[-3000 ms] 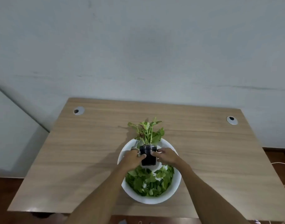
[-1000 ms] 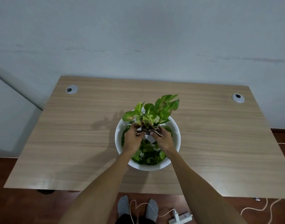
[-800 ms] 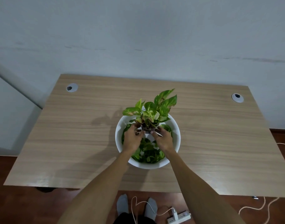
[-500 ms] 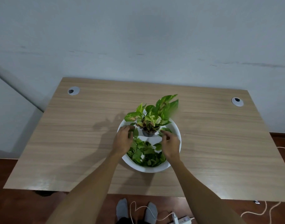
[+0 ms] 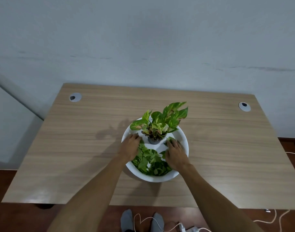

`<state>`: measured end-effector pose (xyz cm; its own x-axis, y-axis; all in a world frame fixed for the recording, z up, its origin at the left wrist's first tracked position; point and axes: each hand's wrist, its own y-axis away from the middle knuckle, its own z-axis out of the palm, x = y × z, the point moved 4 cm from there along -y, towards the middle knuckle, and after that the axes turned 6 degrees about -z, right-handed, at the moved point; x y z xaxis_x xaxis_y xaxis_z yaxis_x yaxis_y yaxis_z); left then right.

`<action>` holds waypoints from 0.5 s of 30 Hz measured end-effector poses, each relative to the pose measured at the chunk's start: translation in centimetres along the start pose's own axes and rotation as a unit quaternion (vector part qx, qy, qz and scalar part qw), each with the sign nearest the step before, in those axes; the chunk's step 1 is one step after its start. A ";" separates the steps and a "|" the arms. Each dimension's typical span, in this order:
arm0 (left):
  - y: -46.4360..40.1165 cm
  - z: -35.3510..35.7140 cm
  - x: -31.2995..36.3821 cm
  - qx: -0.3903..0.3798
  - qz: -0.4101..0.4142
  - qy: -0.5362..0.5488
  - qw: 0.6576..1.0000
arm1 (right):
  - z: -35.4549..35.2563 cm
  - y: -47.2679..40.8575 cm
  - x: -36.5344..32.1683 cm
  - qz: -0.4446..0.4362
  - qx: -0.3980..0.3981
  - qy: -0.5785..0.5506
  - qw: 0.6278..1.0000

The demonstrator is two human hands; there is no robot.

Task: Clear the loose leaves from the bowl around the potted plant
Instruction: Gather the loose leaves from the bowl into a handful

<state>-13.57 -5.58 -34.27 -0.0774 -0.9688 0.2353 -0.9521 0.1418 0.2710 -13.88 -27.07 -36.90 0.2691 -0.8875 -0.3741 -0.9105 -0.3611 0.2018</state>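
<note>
Both hands had let go of the potted plant (image 5: 157,127) since a second before and spread apart onto the loose leaves (image 5: 150,162) to either side of it. Left hand (image 5: 130,147) lay palm down at the bowl's 9 o'clock side, fingers loosely spread over the leaves and clamped on nothing. Right hand (image 5: 175,152) lay palm down at about 3 o'clock, fingers likewise spread, their tips touching a leaf just beside the pot; it gripped nothing that could be seen. The white bowl (image 5: 183,144) stood near the middle of the wooden tabletop (image 5: 76,148), a little toward its near edge. Within the bowl the plant stood upright in its small dark pot at 12 o'clock, its variegated leaves reaching past the far rim. Most of the leaves were heaped from the bowl's centre to 6 o'clock, between the two hands. Bare white bowl floor showed just in front of the pot.
</note>
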 end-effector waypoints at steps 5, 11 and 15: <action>2.3 4.3 0.4 -0.070 -0.024 0.050 0.996 | 4.4 3.1 0.1 0.050 -0.113 -0.018 0.992; 3.3 8.1 1.1 -0.125 -0.040 0.088 0.987 | 7.1 4.7 0.1 0.052 -0.146 -0.035 0.987; 2.9 8.9 0.4 -0.115 -0.060 0.110 0.985 | 8.6 5.3 -0.2 0.044 -0.118 -0.018 0.992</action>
<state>-19.00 -7.35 -41.68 0.1215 -0.9175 0.3787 -0.8562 0.0962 0.5076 -21.49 -26.35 -43.58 0.1774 -0.9092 -0.3766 -0.8293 -0.3441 0.4402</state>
